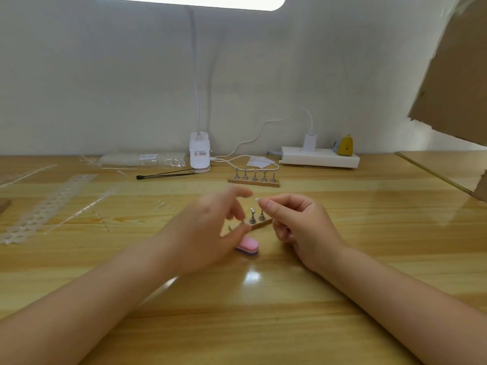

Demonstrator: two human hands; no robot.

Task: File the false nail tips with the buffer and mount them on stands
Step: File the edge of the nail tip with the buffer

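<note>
Resting flat, pink foam buffer (247,246), rounded

The table (263,325) is wood grain with a glossy finish, you can see the light bouncing off it. The buffer (249,245) looks like soft matt foam, pink on top with a purple layer under. The stands (252,219) are shiny silver metal on a thin bare wood strip, same deal with the far stand row (254,177) on its matt wood base. Lamp clip (199,154) and power strip (319,156) are smooth white plastic. The bag (142,160) is clear crinkly plastic, and the strips (50,204) on the left look like translucent plastic. Brown cardboard (453,69) up right, matt. Wall (105,75) is flat matt white.
</note>
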